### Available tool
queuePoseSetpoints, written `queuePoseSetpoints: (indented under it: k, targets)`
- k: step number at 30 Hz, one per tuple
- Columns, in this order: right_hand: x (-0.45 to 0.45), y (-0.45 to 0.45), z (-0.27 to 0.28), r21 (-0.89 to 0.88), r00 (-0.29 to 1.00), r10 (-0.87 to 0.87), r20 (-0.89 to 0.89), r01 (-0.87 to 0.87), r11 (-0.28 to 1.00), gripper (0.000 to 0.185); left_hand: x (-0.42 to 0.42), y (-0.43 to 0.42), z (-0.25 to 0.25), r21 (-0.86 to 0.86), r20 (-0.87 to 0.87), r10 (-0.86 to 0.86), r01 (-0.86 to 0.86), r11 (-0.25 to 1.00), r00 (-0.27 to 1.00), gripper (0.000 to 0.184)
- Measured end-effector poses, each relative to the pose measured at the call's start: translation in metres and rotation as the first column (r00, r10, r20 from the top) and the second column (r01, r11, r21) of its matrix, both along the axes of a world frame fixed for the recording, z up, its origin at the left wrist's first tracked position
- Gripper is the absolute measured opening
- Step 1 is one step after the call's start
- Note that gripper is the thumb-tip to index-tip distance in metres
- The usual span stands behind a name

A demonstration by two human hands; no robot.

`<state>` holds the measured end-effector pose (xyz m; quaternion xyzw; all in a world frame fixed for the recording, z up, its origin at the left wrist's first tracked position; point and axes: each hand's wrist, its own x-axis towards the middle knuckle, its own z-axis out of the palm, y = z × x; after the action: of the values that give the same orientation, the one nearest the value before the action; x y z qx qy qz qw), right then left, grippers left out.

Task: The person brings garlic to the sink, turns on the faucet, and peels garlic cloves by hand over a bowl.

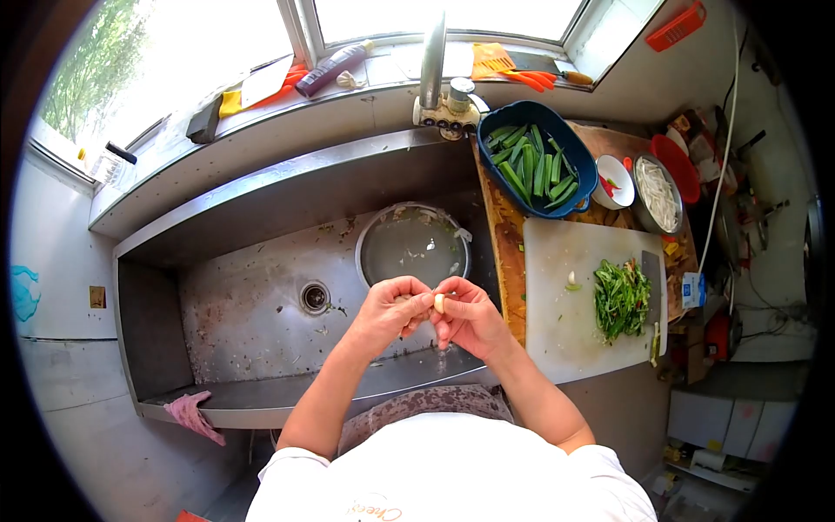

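In the head view my hands meet above the front edge of the sink, close to the steel bowl. A pale garlic clove is pinched between the fingertips of both. My left hand has its fingers curled and closed, the thumb against the clove. My right hand is also closed, thumb and forefinger on the clove's other side. Behind them a round steel bowl of water sits in the sink, with whitish bits floating in it. To the right, a small piece of garlic lies on the white cutting board.
Chopped green peppers and a cleaver share the board. Behind it stand a blue basin of okra, a white bowl and a bowl of pale strips. The faucet rises behind the steel sink.
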<state>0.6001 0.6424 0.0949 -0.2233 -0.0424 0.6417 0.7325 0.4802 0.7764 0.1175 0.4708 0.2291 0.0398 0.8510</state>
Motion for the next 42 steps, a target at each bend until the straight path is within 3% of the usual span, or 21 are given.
queuePoseSetpoints:
  k: [3,6,8,11,17,20,29,32,36,42]
  targets:
    - [0.000,0.000,-0.004,0.009,0.999,-0.006,-0.042,0.006,1.000,0.014,0.001,0.000,0.009,0.024,-0.073,0.008,-0.007,1.000,0.997,0.020]
    - [0.001,0.002,-0.003,-0.011,0.997,0.016,0.074,-0.015,1.000,0.015,0.002,-0.001,0.010,0.135,-0.103,0.001,0.013,0.991,0.995,0.019]
    - [0.002,0.000,-0.006,0.006,0.999,0.037,-0.003,-0.037,0.999,0.015,0.001,-0.001,0.004,0.218,-0.090,-0.022,0.041,0.975,0.996,0.018]
    - [0.003,-0.001,-0.012,0.041,0.994,0.060,-0.093,-0.057,0.998,0.015,0.001,0.001,0.005,0.097,-0.029,-0.037,0.040,0.994,0.999,0.017]
    - [0.002,0.001,-0.011,0.025,0.992,0.041,-0.123,-0.038,0.999,0.014,0.003,-0.001,0.009,-0.027,-0.097,0.025,-0.028,0.999,0.995,0.018]
    - [0.001,0.001,-0.011,0.001,0.996,0.033,-0.088,-0.033,0.999,0.015,0.003,-0.002,0.007,0.227,-0.144,-0.012,0.045,0.973,0.989,0.017]
    - [0.001,0.000,-0.014,0.026,0.993,0.034,-0.114,-0.031,0.999,0.016,0.002,-0.001,0.007,-0.112,-0.049,0.045,-0.050,0.992,0.998,0.017]
    - [-0.002,0.001,-0.015,0.015,0.996,0.038,-0.086,-0.037,0.999,0.016,0.002,-0.002,0.010,0.085,-0.101,0.005,0.004,0.996,0.995,0.015]
    - [-0.003,0.001,-0.016,0.091,0.985,0.102,-0.141,-0.090,0.992,0.016,-0.001,0.004,-0.001,0.053,-0.025,-0.060,0.062,0.997,0.998,0.015]
    - [-0.005,-0.001,-0.013,0.056,0.983,0.059,-0.174,-0.050,0.997,0.016,-0.001,0.005,0.001,-0.009,0.021,-0.060,0.060,0.998,0.998,0.015]
